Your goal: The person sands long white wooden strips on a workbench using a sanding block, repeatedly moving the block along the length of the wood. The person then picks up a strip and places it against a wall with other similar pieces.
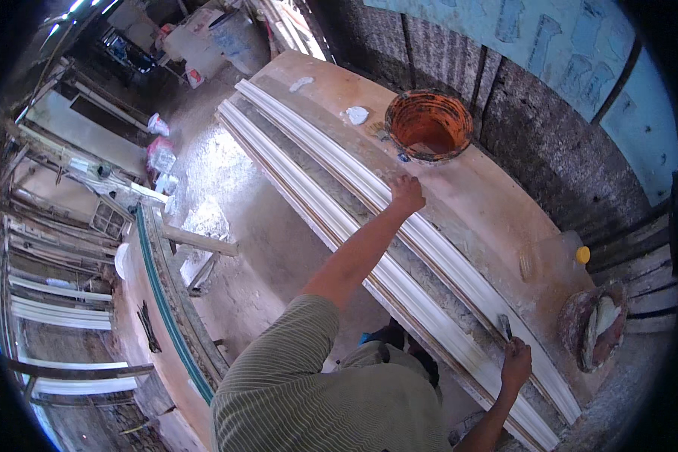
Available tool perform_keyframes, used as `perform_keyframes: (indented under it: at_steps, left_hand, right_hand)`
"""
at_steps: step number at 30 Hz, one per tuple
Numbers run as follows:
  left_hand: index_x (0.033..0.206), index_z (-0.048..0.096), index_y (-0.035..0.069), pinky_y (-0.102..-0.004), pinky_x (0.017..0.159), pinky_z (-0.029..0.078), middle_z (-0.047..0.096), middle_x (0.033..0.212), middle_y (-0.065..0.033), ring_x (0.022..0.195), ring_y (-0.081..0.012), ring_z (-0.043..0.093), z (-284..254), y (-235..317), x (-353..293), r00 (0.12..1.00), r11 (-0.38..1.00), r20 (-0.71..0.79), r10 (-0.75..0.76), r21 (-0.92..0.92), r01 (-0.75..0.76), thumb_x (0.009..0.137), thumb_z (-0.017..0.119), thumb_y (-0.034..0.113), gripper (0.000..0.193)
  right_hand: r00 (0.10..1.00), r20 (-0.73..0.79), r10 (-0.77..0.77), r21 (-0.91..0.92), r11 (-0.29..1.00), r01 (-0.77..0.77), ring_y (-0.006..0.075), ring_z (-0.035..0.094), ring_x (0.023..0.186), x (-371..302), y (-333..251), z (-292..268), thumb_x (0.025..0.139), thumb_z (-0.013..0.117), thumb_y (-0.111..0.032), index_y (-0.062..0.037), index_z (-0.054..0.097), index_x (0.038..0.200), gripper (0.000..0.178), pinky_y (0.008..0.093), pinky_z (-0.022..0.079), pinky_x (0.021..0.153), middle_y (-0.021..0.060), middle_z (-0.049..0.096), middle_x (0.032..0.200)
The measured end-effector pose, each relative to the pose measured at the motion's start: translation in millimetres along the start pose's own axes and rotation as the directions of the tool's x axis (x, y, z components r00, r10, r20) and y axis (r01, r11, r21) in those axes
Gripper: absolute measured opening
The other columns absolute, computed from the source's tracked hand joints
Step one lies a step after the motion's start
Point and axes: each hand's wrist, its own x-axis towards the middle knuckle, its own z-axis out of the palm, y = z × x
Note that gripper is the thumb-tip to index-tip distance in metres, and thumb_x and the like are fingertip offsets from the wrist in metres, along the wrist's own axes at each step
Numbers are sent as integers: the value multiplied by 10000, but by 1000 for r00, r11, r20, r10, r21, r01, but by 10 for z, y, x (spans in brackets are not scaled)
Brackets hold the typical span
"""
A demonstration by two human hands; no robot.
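In the right grip point(516, 364), pinching a small scraper-like tool point(506, 327), reaching across the nearer white moulding strip point(429, 313) to the farther white moulding strip point(455, 270), over its lower stretch. Resting the left grip point(407, 195) farther up, at the far edge; cannot tell whether pinching or spread. Lying lengthwise, upper left to lower right, with right hand nearer the lower end. Visible beyond, on the tabletop point(489, 203): orange-stained bucket point(429, 120).

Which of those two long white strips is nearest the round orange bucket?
The long white grooved strip farther from the striped shirt, by the left hand. The other white strip lies nearer the shirt, farther from the round orange bucket.
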Motion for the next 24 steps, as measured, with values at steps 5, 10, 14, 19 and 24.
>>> perform_keyframes:
  at_steps: [5, 10, 14, 19, 24]
  left_hand:
    - [1225, 629, 87, -714, 1139, 190, 632, 1315, -143, 1248, -341, 593, -93, -203, -6, 990, 998, 135, -51, -28, 55, 881, 625, 212, 366]
    - [1034, 719, 121, -637, 1105, 328, 715, 1073, -146, 1068, -305, 678, 68, -324, -2, 992, 987, -94, 90, -122, -101, 870, 617, 120, 193]
    - [884, 725, 44, -482, 925, 533, 723, 880, -163, 965, -342, 696, 11, -243, -97, 982, 896, -169, 80, -421, -145, 868, 656, 119, 103]
    - [930, 706, 12, -428, 854, 549, 723, 913, -163, 953, -365, 688, -26, 20, -217, 921, 628, -308, 239, -674, -389, 854, 720, 134, 143]
    - [1138, 667, 61, -401, 1015, 474, 676, 1168, -143, 1147, -325, 614, 307, 483, -771, 838, 481, -492, 234, -691, -540, 839, 733, 84, 307]
  right_hand:
    - [997, 67, 46, 2, 999, -46, 324, 674, 916, -1, -86, -115, 889, 699, -255, -179, 703, 1160, 281, 453, 530, 793, 106, 656, 1030]
    - [996, 78, 43, -23, 999, -42, 315, 680, 948, 10, -56, -232, 874, 710, -239, -174, 724, 1139, 274, 436, 526, 815, 110, 676, 1021]
    - [993, 73, 93, -64, 994, -88, 316, 676, 959, -41, 164, -286, 864, 708, -246, -180, 727, 1132, 277, 447, 524, 823, 117, 682, 1033]
    - [988, 62, 142, -72, 988, -138, 323, 670, 970, -104, 633, -282, 867, 697, -287, -168, 723, 1142, 301, 452, 519, 825, 119, 692, 1063]
    - [993, -121, -13, -187, 982, -10, 382, 651, 973, -206, 1372, -47, 868, 723, -342, -78, 721, 1095, 348, 469, 506, 836, 181, 688, 1006]
